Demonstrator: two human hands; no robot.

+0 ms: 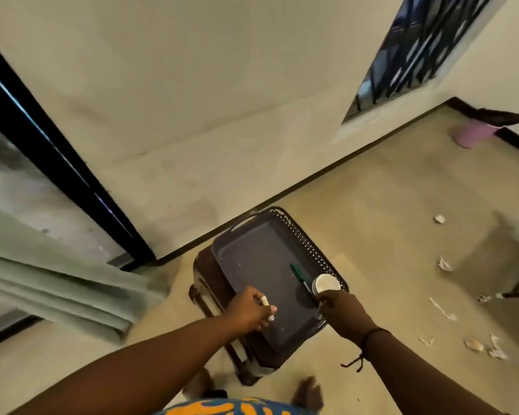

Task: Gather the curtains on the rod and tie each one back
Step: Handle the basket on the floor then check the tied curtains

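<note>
The left hand (250, 310) is curling its fingers around a small white object above the dark grey plastic tray (264, 265). The right hand (340, 310) is pinching the rim of a small white round cup (326, 283) beside a green pen (297, 272). The pale green pleated curtain (51, 286) is hanging gathered at the left, by the black-framed glass door (57, 163).

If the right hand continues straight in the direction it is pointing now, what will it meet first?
Most likely the white cup on the dark tray. The right hand reaches forward with its fingertips already at the cup's near rim; whether they touch it is unclear. The green pen lies just left of that line.
</note>
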